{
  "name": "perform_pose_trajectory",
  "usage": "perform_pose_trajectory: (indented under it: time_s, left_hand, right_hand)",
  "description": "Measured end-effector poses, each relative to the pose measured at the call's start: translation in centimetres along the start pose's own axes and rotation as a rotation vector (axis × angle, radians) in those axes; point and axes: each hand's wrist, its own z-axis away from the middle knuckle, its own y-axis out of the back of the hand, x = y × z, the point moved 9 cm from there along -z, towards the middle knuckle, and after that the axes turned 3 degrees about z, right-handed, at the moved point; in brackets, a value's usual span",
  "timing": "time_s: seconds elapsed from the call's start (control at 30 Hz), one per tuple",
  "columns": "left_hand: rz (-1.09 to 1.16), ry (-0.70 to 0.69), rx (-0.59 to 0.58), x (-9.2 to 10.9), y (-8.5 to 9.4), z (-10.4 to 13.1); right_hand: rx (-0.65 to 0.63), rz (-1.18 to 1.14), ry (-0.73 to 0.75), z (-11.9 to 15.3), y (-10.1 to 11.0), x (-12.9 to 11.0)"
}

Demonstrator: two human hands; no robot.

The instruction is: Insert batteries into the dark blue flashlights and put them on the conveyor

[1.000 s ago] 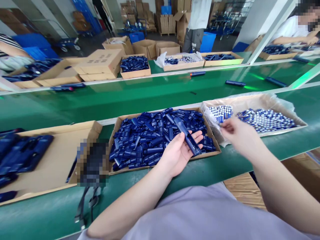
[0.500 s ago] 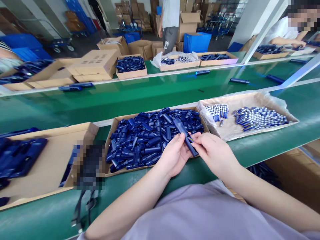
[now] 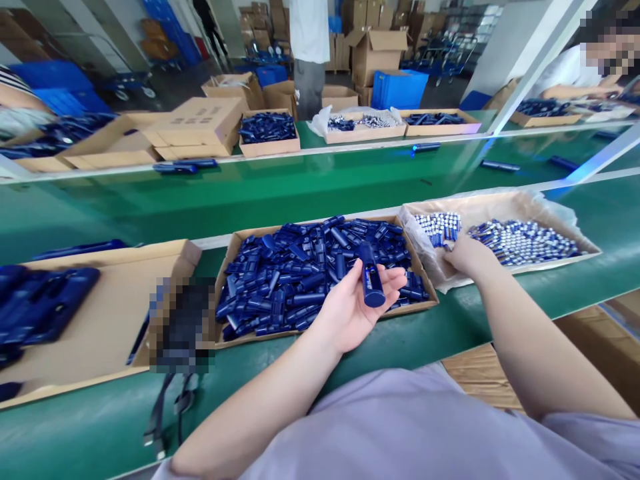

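Observation:
A dark blue cylindrical device [image 3: 373, 283] rests in my left hand [image 3: 350, 307], held between thumb and palm with the other fingers stretched out beneath it. An opening in its side shows something small and coloured inside. My right hand [image 3: 467, 257] reaches into a paper-lined box [image 3: 447, 277] of small blue and silver cylinders [image 3: 525, 240]. Its fingertips point down beside the smaller group of cylinders [image 3: 437, 227], and what they pinch, if anything, is hidden. Behind my left hand is a carton [image 3: 433, 303] full of blue plastic parts [image 3: 285, 267].
At the left lies an open carton [image 3: 105, 320] with blue pieces, beside black cables [image 3: 159, 413]. Several blue devices lie on the green belt [image 3: 300, 180] beyond. More cartons line the far side, where a person [image 3: 310, 53] stands; another works at the upper right.
My right hand has left the blue device and moved right into the box of small cylinders. My left hand has tilted the device more upright, and its fingers have spread out.

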Motion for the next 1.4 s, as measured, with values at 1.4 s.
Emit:
perform_pose_trajectory:
  time_s: [1.4]
  left_hand:
    - [-0.234,-0.001,-0.112,-1.1,-0.3,-0.1]
  right_hand:
    - [0.501,-0.331,1.25,20.2,9.4,-13.2]
